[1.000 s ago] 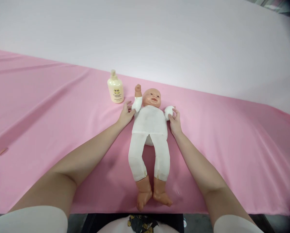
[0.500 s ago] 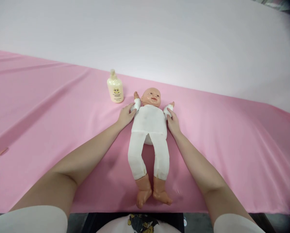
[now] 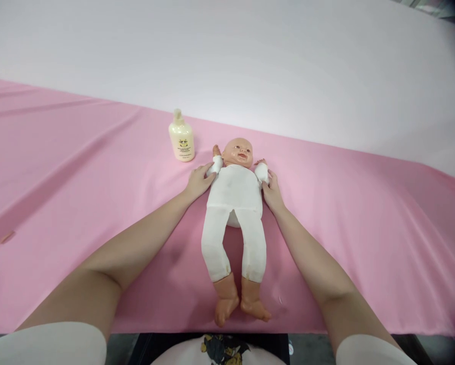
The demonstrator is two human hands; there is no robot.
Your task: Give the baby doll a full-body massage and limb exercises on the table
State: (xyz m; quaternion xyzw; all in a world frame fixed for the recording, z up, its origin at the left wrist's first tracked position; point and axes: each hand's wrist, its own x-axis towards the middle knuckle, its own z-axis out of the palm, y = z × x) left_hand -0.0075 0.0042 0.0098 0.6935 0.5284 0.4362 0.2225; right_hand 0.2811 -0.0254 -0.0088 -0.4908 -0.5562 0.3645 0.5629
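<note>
A baby doll (image 3: 234,188) with a white cloth body lies on its back, head away from me and bare feet towards me. Both its arms are bent up beside the head. My left hand (image 3: 200,181) grips the doll's arm on the left side, thumb and fingers around the white sleeve. On the other side my right hand (image 3: 273,192) holds the doll's other arm, its fingers along the outer side of the sleeve. A cream pump bottle (image 3: 183,142) with a cow picture stands upright beyond my left hand.
A pink cloth (image 3: 356,228) covers the near part of the table, with folds on the left. Behind it lies a white surface (image 3: 227,61). A small brownish piece (image 3: 7,236) rests on the cloth at the far left. The table's near edge runs just below the doll's feet.
The doll's arm in my right hand has turned inward, its small hand now nearer the head. The arm in my left hand has shifted slightly inward too. The bottle stays put.
</note>
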